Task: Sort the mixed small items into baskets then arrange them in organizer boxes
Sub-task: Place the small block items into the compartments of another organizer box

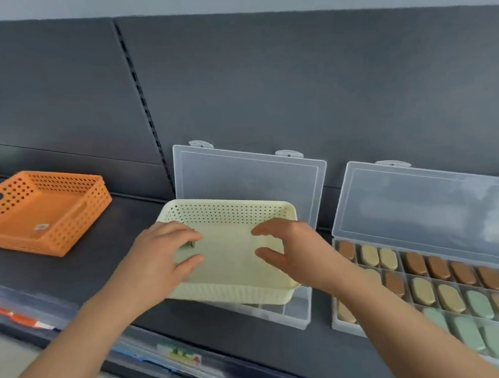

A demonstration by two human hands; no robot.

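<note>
1. Shelf edge (75,328): the label strip (180,354) along the front carries coloured tags. The writing is too blurred to read.
2. Left hand (161,254): it is inside the cream basket (234,290), with fingers and thumb curled round a small dark-green item (188,245) near the basket's left wall.
3. Right hand (288,251): it is at the basket's right side, with thumb and fingers spread and curved, gripping nothing.
4. The cream basket rests on top of an open clear organizer box (295,312). That box's lid (247,174) stands against the dark back panel (294,82).
5. Second organizer box (337,321), just to the right: its compartments hold oval pieces (426,290) in brown, tan and pale green. Its lid (420,206) is open and tilted back.
6. Orange basket (76,227), well apart at far left: a small sticker (40,227) lies on its floor, with no legible print.
</note>
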